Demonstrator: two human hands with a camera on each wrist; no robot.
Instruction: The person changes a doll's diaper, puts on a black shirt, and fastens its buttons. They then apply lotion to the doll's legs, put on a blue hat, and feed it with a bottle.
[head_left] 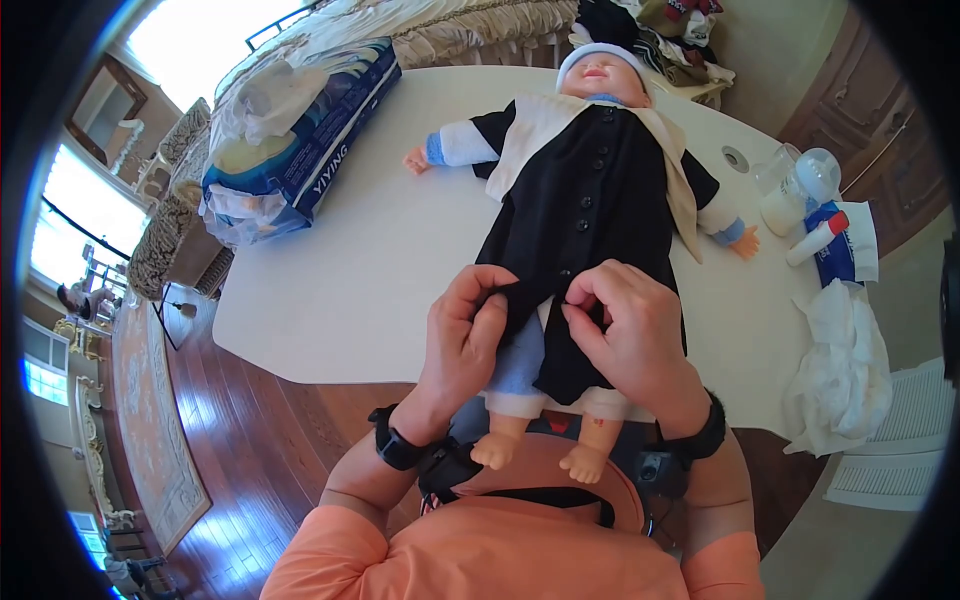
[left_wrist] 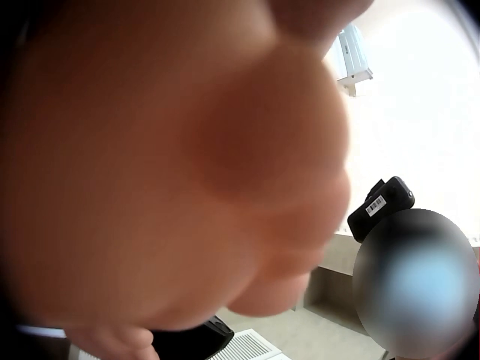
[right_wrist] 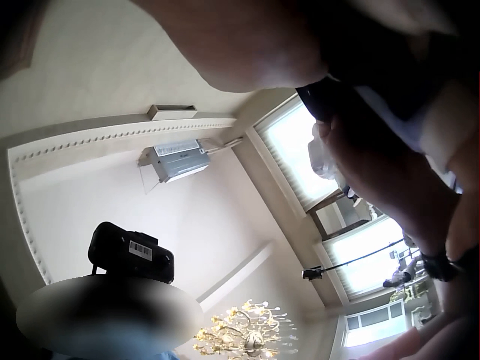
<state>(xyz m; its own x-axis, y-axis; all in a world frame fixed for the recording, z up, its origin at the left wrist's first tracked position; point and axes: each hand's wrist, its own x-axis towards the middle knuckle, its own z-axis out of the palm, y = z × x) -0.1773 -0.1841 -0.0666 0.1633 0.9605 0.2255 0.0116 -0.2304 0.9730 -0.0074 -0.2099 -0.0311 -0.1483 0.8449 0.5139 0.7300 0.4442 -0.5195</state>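
A doll lies on its back on a white table, its feet past the near edge. It wears a long black buttoned garment with a cream collar over white and blue clothing. My left hand pinches the garment's left front edge near the lower buttons. With thumb and fingers my right hand pinches the opposite edge, just below a button. Below the hands the garment parts, and a light blue leg shows. The left wrist view is mostly filled by my blurred hand; dark cloth shows in the right wrist view.
A blue diaper pack stands at the table's back left. At the right are a baby bottle, a red-capped tube, a blue and white packet and a crumpled white plastic bag.
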